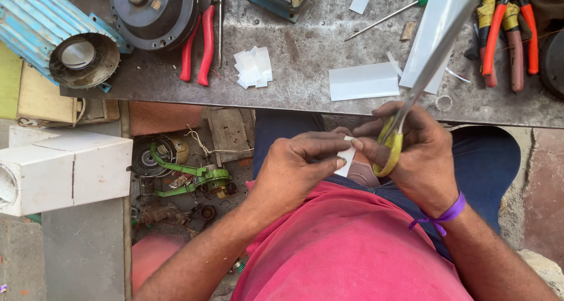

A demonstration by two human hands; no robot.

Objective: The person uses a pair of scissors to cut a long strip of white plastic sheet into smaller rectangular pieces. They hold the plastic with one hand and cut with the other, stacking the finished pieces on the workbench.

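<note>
white slip [346, 159]: mostly hidden by left hand [296, 163] | scissors [411, 95]: blades blurred, tip cut off beyond workbench [305, 54] far edge | pliers [508, 37] on workbench: heads cut off

**Bench layout, head view**

Cut paper pieces [254, 66] lie mid-bench [305, 42]; pliers [198, 45] just left, motor housing [64, 39] at the left edge. Paper sheet [363, 81] lies right of the pieces. Both hands sit before the bench edge.
</note>
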